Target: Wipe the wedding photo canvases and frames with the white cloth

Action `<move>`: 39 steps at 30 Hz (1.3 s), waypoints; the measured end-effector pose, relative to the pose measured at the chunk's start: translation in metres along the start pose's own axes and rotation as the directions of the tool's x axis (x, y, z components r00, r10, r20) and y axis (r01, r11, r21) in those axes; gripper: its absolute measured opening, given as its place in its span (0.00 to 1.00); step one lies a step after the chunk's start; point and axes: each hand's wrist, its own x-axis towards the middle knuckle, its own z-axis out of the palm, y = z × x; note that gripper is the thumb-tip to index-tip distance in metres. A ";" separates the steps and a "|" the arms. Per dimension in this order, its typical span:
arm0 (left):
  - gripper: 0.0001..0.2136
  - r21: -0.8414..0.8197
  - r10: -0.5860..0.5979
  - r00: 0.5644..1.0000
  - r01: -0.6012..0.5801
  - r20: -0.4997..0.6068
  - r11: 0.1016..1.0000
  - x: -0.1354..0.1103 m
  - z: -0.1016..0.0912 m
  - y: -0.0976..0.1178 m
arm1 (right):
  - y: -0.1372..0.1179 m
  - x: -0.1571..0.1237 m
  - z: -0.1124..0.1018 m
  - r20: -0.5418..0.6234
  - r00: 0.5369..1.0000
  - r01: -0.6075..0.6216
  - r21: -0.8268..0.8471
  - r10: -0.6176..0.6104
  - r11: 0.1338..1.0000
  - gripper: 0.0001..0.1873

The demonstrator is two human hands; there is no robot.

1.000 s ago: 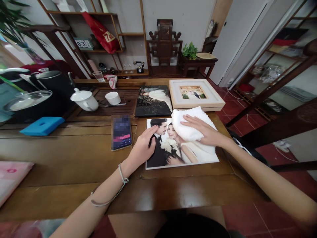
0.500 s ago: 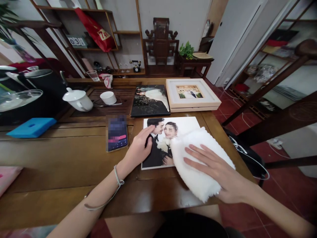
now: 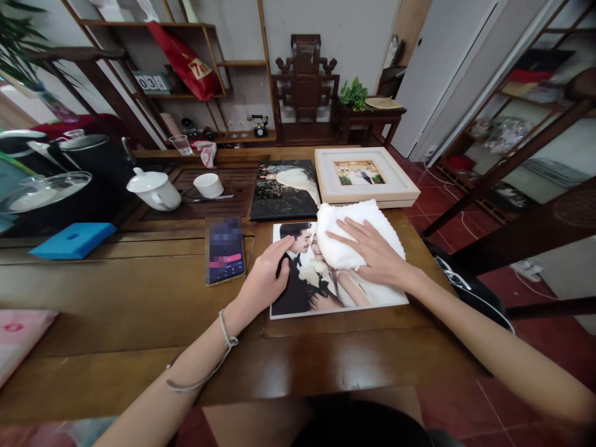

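A wedding photo panel (image 3: 354, 301) lies flat on the wooden table in front of me. My left hand (image 3: 266, 276) rests on its left edge, fingers stretched out along the print and the thumb apart. Over the panel's upper right part lies a fluffy white cloth (image 3: 333, 214). My right hand (image 3: 372, 251) presses flat on this cloth with its fingers spread; its thumb is hard to make out. The cloth hides the panel's upper right corner and part of the pictured couple.
Behind the panel lie a dark photo panel (image 3: 284, 205) and a pale framed picture (image 3: 395, 183). Left of it is a phone (image 3: 226, 251). Farther left stand a white cup (image 3: 208, 185), a lidded white teapot (image 3: 156, 191), a blue block (image 3: 74, 239) and dark kettles (image 3: 95, 161).
My right hand has slid the white cloth up and slightly left across the panel, uncovering its lower right part. My left hand stays at the left edge.
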 end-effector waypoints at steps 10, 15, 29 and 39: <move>0.20 -0.013 -0.016 1.000 0.016 -0.002 1.000 -0.001 0.002 0.001 | -0.082 -0.083 -0.009 0.185 0.976 0.109 0.067 -0.119 0.992 0.60; 0.20 -0.016 -0.004 1.000 0.004 -0.004 1.000 -0.001 0.002 0.001 | -0.062 -0.056 -0.010 0.213 0.974 0.061 0.070 -0.075 0.996 0.55; 0.21 -0.010 -0.025 1.000 0.025 -0.003 1.000 -0.001 0.003 0.001 | -0.107 -0.029 0.003 0.215 0.975 -0.035 -0.054 0.046 0.998 0.53; 0.21 -0.036 -0.035 0.999 0.034 -0.025 0.999 0.000 0.002 0.002 | -0.089 -0.019 0.000 0.168 0.977 -0.115 -0.086 0.128 0.990 0.48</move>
